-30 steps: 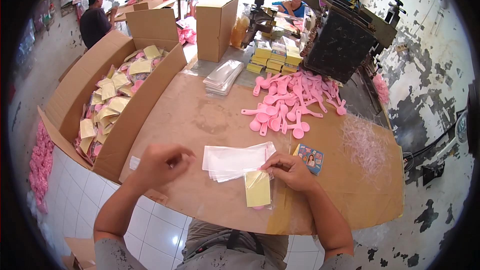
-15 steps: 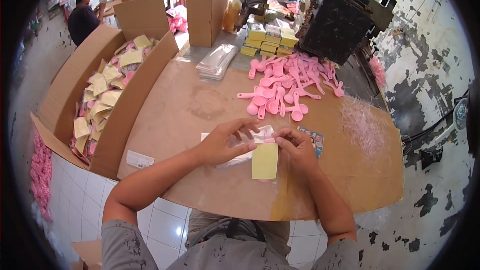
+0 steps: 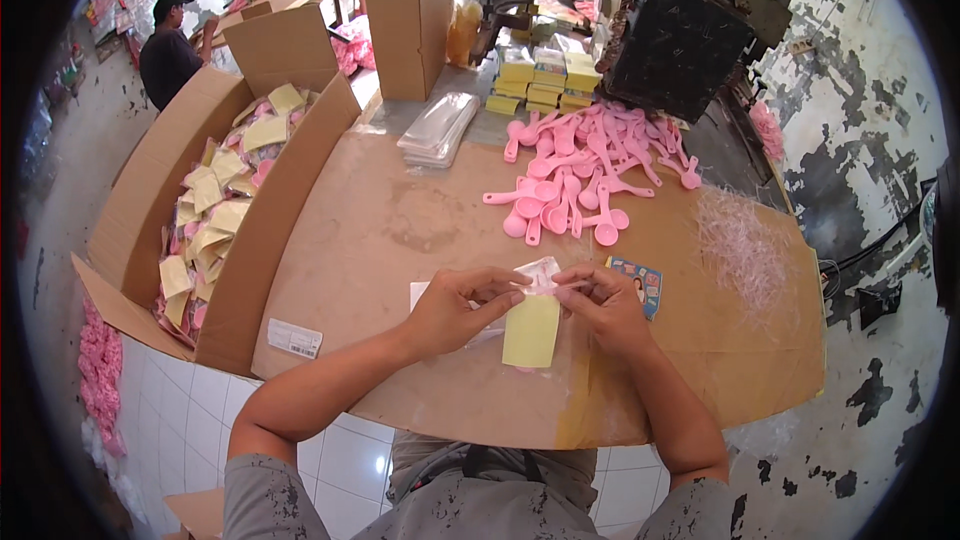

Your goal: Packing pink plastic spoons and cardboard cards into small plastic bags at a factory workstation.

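Left hand (image 3: 455, 308) and right hand (image 3: 600, 308): both pinched shut on 1 clear bag (image 3: 541, 275), held just above the table (image 3: 400, 230) near its front edge. Yellow card (image 3: 531, 331) hangs below the bag between the hands. Printed card (image 3: 641, 283): flat, just right of the right hand. Pink spoons (image 3: 580, 175): heaped mid-table. Open carton (image 3: 215, 210): left, filled with yellow-carded packs.

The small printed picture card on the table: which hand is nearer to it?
Right. The right hand sits just left of the picture card, almost touching it. The left hand is farther left, beyond the yellow card both hands hold.
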Available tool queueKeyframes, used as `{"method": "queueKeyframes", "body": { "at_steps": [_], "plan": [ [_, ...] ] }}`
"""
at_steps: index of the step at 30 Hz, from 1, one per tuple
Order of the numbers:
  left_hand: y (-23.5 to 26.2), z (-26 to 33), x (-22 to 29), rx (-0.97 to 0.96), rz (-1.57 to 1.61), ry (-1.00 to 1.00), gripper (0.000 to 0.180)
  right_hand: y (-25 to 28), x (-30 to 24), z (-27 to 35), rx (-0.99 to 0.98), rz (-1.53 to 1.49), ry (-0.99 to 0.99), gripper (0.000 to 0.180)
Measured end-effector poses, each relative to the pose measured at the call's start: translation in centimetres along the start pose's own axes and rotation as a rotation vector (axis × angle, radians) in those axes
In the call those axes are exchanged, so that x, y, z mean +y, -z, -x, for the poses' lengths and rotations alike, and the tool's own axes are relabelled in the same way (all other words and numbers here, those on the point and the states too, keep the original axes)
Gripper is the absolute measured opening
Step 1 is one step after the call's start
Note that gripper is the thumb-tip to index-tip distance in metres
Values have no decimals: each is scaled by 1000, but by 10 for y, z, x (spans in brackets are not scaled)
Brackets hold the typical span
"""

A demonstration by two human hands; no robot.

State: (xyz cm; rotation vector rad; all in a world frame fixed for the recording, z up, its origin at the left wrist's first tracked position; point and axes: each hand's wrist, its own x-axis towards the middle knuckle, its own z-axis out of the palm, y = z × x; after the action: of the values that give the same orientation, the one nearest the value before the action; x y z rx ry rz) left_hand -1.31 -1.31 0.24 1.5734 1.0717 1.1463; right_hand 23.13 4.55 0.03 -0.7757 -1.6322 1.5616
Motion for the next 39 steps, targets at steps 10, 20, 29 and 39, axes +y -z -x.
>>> {"method": "queueKeyframes", "body": {
  "at_steps": [10,20,29,39],
  "plan": [
    [2,0,-10,37,59,-12,18,9,5,-1,-65,166,167,22],
    [11,4,-19,-46,105,-59,19,9,-15,3,-119,285,114,23],
    [4,1,-2,-4,175,214,20,6,-5,3,-103,229,67,25],
    [-2,3,6,134,324,52,21,0,-13,6,-178,74,-133,38]
  ]
}}
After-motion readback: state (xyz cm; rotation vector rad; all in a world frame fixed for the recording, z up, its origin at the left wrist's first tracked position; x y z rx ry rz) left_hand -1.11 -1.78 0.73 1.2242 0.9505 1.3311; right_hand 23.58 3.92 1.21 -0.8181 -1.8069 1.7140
